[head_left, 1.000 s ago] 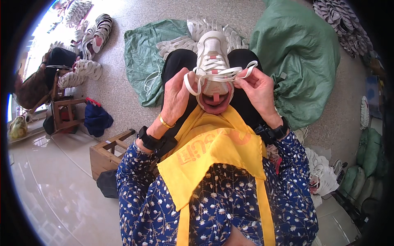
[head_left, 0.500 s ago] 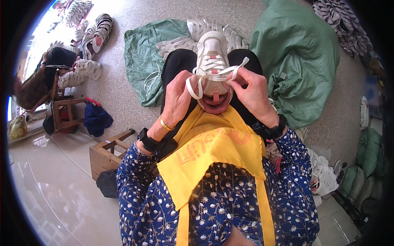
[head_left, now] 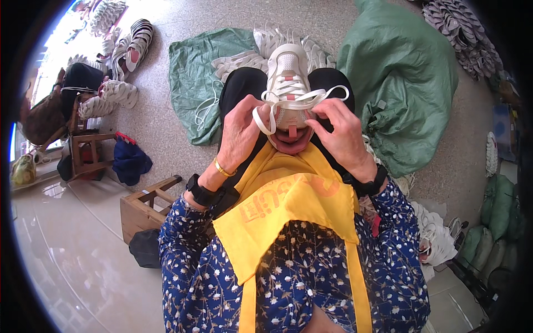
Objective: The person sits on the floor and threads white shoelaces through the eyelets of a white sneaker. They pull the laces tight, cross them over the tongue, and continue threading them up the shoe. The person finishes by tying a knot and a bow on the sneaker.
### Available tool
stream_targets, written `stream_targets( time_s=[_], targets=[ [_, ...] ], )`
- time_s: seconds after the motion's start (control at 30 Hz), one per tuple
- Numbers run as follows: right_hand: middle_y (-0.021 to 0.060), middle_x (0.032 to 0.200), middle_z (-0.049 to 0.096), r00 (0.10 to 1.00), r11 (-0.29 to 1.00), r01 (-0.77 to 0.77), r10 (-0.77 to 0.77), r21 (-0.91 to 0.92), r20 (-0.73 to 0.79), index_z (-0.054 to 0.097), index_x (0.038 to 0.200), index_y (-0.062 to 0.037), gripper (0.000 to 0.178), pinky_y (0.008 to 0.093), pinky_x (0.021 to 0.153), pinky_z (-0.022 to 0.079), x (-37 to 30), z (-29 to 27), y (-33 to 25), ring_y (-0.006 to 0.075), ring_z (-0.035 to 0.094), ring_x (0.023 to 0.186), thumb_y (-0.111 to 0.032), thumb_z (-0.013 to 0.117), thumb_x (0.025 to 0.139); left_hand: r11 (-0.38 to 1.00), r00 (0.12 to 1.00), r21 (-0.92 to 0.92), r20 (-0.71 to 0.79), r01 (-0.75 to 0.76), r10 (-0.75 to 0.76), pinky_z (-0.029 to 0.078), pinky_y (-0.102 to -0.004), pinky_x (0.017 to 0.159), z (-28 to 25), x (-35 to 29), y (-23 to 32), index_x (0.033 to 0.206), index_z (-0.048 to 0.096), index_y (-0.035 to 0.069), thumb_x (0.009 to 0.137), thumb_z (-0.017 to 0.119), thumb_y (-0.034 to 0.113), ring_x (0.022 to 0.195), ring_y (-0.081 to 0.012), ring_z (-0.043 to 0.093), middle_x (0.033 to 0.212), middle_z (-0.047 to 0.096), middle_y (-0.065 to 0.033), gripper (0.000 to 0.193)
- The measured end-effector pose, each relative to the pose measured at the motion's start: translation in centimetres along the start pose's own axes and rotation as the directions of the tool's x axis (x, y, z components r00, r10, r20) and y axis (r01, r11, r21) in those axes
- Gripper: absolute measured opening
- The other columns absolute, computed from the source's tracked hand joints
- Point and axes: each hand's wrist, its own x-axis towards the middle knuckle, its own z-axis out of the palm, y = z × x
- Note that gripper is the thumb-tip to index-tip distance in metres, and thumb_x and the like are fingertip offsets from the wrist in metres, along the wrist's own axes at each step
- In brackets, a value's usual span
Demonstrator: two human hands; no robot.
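Note:
A white sneaker [head_left: 286, 83] with pink details stands between my knees, toe away from me, its pink-lined opening facing me. White shoelace [head_left: 336, 89] runs through its eyelets, with a loop out to each side. My left hand [head_left: 241, 130] is closed in a pinch on the lace at the left of the tongue. At the right of the tongue, my right hand [head_left: 340, 133] has thumb and forefinger curled close together at the lace, the loop arching above its knuckles. The exact contact of its fingertips is hard to see. A yellow apron [head_left: 288, 202] covers my lap.
A flat green sack [head_left: 189, 72] with white shoe parts [head_left: 239, 62] lies beyond my left knee. On the right bulges a big green sack [head_left: 400, 83]. A wooden stool [head_left: 141, 211] stands at my left, and stacked shoe uppers [head_left: 463, 39] lie far right.
My right hand has shifted slightly right and down. The right lace loop has widened and now lies over toward the right. My left hand has barely moved.

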Motion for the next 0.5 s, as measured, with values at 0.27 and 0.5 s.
stream_targets(
  time_s=[0.27,0.5],
  targets=[
    [0.0122,0.091,0.064,0.996,0.999,-0.033,0.03,-0.033,-0.085,0.063,0.094,-0.0013,0.017,0.0395,0.074,0.055,0.26,0.49,-0.34,0.0314,0.066,0.082,-0.001,0.074,0.082,0.991,0.999,0.13,-0.028,-0.013,0.017,0.053,-0.0234,0.068,0.15,0.33,-0.44,0.099,0.062,-0.001,0.098,0.072,0.017,0.078,-0.0055,0.062,0.086,0.067,-0.0033,0.021],
    [0.0123,0.091,0.063,0.996,0.997,-0.068,0.066,-0.04,-0.054,0.062,0.099,-0.003,0.018,0.0401,0.075,0.055,-0.02,0.91,0.08,0.0304,0.066,0.084,0.0,0.071,0.083,0.985,0.999,0.167,-0.027,-0.035,0.04,0.053,-0.0217,0.068,0.12,0.48,-0.57,0.101,0.062,-0.001,0.098,0.072,0.014,0.079,-0.0038,0.061,0.087,0.068,-0.0022,0.018]
  ],
)
